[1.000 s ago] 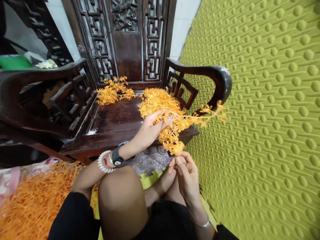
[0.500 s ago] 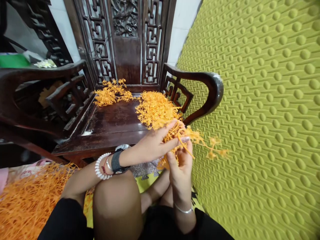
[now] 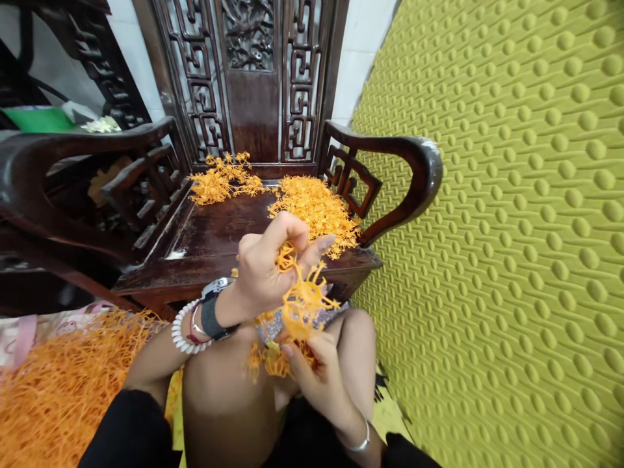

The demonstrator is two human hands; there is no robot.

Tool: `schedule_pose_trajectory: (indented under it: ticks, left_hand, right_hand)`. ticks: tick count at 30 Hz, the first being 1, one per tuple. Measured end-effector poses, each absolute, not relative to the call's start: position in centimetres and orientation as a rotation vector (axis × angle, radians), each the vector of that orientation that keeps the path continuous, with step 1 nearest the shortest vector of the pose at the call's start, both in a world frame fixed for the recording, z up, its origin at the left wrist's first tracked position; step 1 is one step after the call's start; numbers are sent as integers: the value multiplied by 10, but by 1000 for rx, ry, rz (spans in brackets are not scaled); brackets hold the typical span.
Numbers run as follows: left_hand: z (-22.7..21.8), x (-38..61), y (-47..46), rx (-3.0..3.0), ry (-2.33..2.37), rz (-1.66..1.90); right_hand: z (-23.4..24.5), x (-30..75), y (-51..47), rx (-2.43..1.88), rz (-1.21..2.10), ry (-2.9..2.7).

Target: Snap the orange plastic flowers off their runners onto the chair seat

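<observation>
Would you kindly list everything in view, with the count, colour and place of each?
Carved armchair: one, dark brown, ahead.
Strand piles: two, orange, on the seat.
Strand heap: one, orange, lower left.
Studded wall mat: one, olive green, right.
Green object: one, green, upper left.
Strand bunch: one, orange, between the hands.
Wristwatch: one, black strap, left wrist.
Bead bracelet: one, white, left wrist.
Bangle: one, silver, right wrist.
Left hand: one, gripping the bunch.
Right hand: one, gripping the bunch.
</observation>
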State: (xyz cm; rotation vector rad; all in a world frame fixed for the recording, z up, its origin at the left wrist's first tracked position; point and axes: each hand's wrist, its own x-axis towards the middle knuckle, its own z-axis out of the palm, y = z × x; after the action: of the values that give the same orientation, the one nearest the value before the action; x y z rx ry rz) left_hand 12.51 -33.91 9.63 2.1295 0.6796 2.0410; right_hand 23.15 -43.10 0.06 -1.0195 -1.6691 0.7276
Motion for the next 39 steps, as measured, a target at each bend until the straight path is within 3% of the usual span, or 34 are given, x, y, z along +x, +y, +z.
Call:
schedule_pose_trajectory:
  ticks: [4, 6, 10, 14, 16, 24, 29, 39]
  left_hand:
    - [101, 120, -337, 1951, 687, 1961]
    - [102, 119, -333, 1849, 667, 1806]
    - [90, 115, -321, 1735, 529, 1236]
    - [71, 110, -315, 1733, 314, 521]
    - [67, 110, -316, 1728, 254, 362]
    - [78, 112, -325, 1520, 452, 332]
    - [76, 113, -329, 1318, 561, 441]
    - [68, 129, -345, 959, 414, 336]
  right_hand:
    - [9, 245, -430, -989, 720, -1617]
    - [10, 253, -427, -930, 880, -1558]
    - [-3, 265, -427, -757, 1299, -1204]
    - [-9, 270, -434, -734, 1349, -963]
    - [-3, 272, -436, -690, 1351, -908]
    - [2, 300, -437, -559, 1559, -978]
    - [-15, 324, -432, -798, 1568, -868]
    - [-14, 332, -430, -1009, 1242, -615]
